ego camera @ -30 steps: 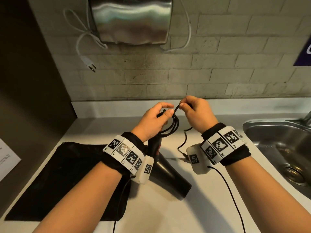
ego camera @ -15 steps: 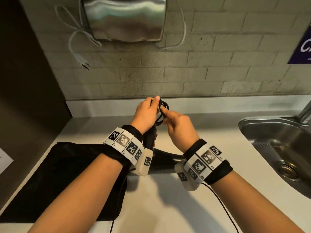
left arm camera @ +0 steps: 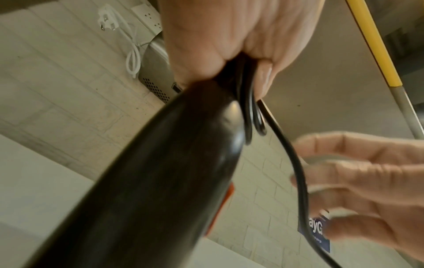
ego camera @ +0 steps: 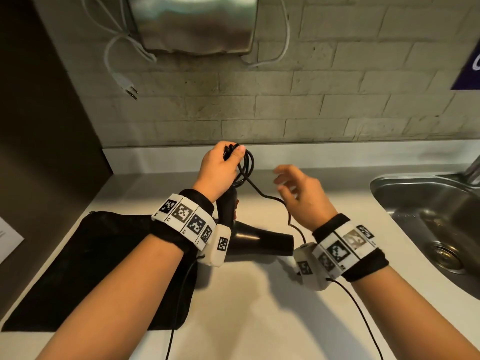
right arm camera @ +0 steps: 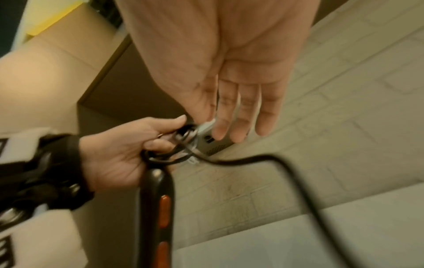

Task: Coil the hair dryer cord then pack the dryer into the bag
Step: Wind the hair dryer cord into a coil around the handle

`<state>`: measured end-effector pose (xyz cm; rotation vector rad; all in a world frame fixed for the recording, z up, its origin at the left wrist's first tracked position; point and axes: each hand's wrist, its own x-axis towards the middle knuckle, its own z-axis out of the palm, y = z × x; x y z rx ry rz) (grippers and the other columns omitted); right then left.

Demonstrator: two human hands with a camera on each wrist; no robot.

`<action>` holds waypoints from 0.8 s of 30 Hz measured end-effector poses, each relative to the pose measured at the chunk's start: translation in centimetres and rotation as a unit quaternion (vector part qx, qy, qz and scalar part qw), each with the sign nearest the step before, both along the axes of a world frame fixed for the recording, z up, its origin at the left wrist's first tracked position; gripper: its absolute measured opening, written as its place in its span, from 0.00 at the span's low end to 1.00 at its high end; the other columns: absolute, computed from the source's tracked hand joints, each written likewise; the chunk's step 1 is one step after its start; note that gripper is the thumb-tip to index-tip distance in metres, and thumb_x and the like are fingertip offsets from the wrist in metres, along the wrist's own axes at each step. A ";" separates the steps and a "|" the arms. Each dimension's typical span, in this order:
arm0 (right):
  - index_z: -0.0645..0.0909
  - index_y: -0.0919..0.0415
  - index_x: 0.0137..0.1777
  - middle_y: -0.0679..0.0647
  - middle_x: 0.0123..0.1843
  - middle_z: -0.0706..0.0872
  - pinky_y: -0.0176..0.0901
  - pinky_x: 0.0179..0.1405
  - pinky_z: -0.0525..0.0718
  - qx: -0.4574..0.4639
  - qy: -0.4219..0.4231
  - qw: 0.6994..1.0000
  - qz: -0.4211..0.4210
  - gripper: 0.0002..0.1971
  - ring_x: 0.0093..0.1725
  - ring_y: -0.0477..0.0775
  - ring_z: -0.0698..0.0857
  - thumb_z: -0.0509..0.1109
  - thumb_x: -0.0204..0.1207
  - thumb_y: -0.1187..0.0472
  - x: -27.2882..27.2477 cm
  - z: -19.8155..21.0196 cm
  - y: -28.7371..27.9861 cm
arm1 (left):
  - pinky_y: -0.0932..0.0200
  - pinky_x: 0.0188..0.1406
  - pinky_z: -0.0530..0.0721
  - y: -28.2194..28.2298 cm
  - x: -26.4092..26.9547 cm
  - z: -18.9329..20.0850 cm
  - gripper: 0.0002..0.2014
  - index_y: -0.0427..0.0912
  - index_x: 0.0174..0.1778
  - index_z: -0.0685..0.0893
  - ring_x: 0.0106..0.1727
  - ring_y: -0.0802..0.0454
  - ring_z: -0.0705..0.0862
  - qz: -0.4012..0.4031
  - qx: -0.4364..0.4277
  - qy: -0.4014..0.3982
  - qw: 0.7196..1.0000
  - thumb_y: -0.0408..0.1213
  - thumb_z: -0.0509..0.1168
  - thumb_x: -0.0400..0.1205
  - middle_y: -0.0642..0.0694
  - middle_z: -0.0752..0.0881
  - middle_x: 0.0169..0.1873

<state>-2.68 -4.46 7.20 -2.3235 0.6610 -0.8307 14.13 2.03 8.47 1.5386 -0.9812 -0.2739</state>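
Note:
My left hand (ego camera: 220,165) grips the top of the black hair dryer's handle (ego camera: 228,203) together with a few loops of its black cord (ego camera: 248,165). The dryer's barrel (ego camera: 259,241) points right, just above the white counter. In the left wrist view the loops (left arm camera: 250,108) sit pinched against the handle (left arm camera: 160,181) under my fingers. A loose length of cord (ego camera: 272,198) runs from the loops down past my right hand (ego camera: 298,188), which hovers open with spread fingers, holding nothing. The flat black bag (ego camera: 91,268) lies on the counter at the left.
A steel sink (ego camera: 428,216) is sunk into the counter at the right. A metal hand dryer (ego camera: 192,22) hangs on the brick wall, with a white plug (ego camera: 127,85) dangling beside it. A dark panel closes off the left side.
My right hand has let go of the cord loops and drawn back to the right and down, fingers spreading open. My left hand keeps the loops against the handle.

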 end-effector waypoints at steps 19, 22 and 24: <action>0.80 0.63 0.54 0.59 0.51 0.86 0.37 0.41 0.79 0.109 0.429 0.895 -0.054 0.11 0.45 0.53 0.82 0.67 0.74 0.60 -2.8 -9.2 -2.5 | 0.60 0.45 0.77 0.3 -0.9 0.5 0.15 0.36 0.59 0.78 0.45 0.53 0.77 0.087 -0.018 -0.012 0.996 0.43 0.58 0.83 0.46 0.79 0.43; 0.79 0.65 0.51 0.60 0.47 0.84 0.38 0.40 0.81 0.102 0.396 0.909 -0.078 0.07 0.45 0.55 0.84 0.65 0.74 0.66 -2.9 -8.4 -3.0 | 0.65 0.36 0.76 0.4 -0.8 0.4 0.10 0.41 0.54 0.78 0.39 0.55 0.75 0.074 -0.026 0.000 0.997 0.42 0.58 0.83 0.53 0.78 0.36; 0.78 0.64 0.47 0.62 0.47 0.85 0.43 0.48 0.82 0.093 0.317 0.937 -0.113 0.04 0.49 0.59 0.84 0.65 0.74 0.68 -3.2 -7.3 -3.6 | 0.64 0.31 0.72 0.3 -0.6 0.2 0.05 0.47 0.47 0.77 0.33 0.56 0.73 0.061 -0.037 0.026 0.997 0.42 0.58 0.83 0.54 0.75 0.31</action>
